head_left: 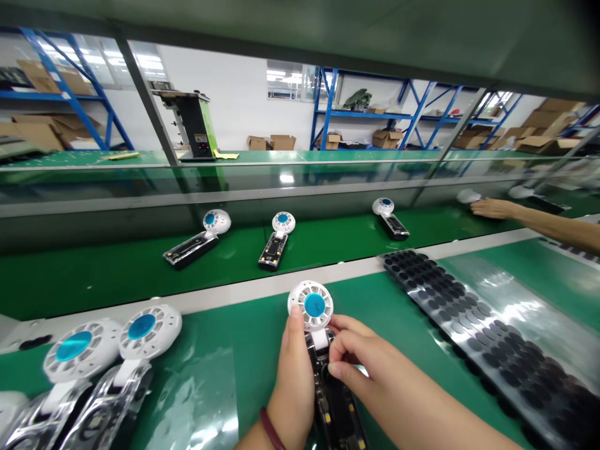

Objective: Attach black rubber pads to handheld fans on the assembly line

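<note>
A white handheld fan (313,305) with a blue disc at the centre of its round head is held upright in front of me. My left hand (295,369) grips it from the left, thumb against the head's rim. Below the head, the fan's clear and black body shows a circuit board. My right hand (360,359) is closed in a pinch at the top of this body, with what looks like a small black round sticker (327,370) at the fingertips, partly hidden. To the right lies a clear sheet of black round stickers (469,319).
More fans lie at the left, one fan (150,331) nearest me. On the green conveyor belt (117,262) beyond the pale rail lie another fan (284,222) and others. A co-worker's hand (492,208) reaches onto the belt at right. An overhead shelf (300,31) spans the top.
</note>
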Available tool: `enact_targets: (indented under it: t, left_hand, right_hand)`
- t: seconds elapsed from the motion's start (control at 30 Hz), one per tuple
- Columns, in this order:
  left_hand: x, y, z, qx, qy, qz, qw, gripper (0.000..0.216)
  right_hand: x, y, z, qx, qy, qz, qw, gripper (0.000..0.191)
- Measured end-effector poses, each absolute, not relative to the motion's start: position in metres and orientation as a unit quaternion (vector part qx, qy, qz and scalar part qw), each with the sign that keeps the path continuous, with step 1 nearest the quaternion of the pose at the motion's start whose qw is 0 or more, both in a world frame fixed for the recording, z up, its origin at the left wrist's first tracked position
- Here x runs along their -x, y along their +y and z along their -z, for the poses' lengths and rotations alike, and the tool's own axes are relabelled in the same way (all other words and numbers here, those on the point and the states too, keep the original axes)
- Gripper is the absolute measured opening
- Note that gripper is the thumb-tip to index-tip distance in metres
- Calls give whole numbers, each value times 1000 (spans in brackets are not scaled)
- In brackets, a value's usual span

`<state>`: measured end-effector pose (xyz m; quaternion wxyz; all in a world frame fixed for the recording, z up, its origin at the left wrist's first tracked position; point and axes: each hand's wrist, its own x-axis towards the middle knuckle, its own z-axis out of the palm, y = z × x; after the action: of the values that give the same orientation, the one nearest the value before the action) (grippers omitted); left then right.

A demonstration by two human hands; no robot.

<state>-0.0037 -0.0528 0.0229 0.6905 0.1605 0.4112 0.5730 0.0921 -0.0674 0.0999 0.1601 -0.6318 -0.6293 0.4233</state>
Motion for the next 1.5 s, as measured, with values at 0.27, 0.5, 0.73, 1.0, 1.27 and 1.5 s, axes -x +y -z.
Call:
enact_targets:
  t: [0.27,0.5,0.73,1.0,1.27,1.5]
  left_hand:
    - [5,-55,-25,-182,427,-584,666,42]
    - [5,-54,-26,-176,428,-581,670,42]
    - [6,-56,-26,-187,430,-581,665,42]
    - [5,-55,-30,-177,430,-576,672,41]
    - [5,-55,-28,-183,429,-567,679,43]
    - [4,-55,-30,-168,396,-554,712,48]
  right_hand:
    - [-99,-70,-86,604,-657,-412,184,18]
    - [-101,-72,-77,592,-676,-390,198,17]
    - [-99,-72,-76,601,-684,-368,185,18]
    - [-99,-81,-70,606,-697,-320,211,15]
    - [-99,-83,-61,591,-706,-305,245,14]
    - [-104,-80,-35,551,-551,-530,336,51]
